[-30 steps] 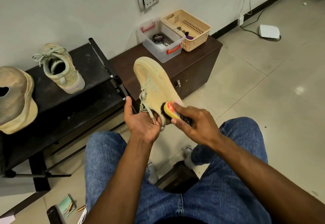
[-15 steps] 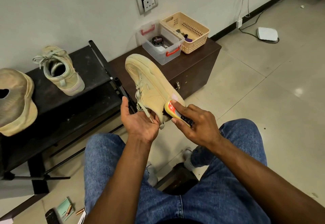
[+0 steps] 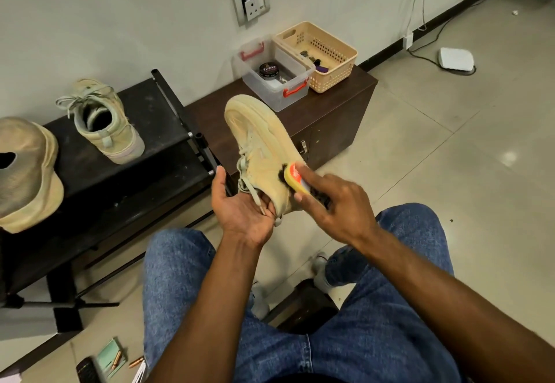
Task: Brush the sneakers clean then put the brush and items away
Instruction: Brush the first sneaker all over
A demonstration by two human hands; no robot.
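Bottom of frame: your jeans-clad knees, seated; just above, at frame centre, your left hand [image 3: 243,205] cups the heel end of the tan sneaker [image 3: 264,151], fingers tucked into the collar by the loose laces, thumb up; toe points away and up, sole turned left; your right hand [image 3: 333,202] pinches the brush [image 3: 295,178] by its yellow-orange back, fingers curled over it, bristles pressed to the shoe's side near the heel; hand blurred, so exact finger placement unclear; shoe likely light, soft suede-like upper that gives under pressure, so keep the hold inside the collar for backing; brush back looks smooth, maybe slippery; grip its edges; further, left of frame, second sneaker [image 3: 105,124] upright on the black rack [image 3: 156,154]; upper centre, clear box [image 3: 274,82] touching beige basket [image 3: 321,55] on the brown cabinet [image 3: 339,106], probably where the brush goes.
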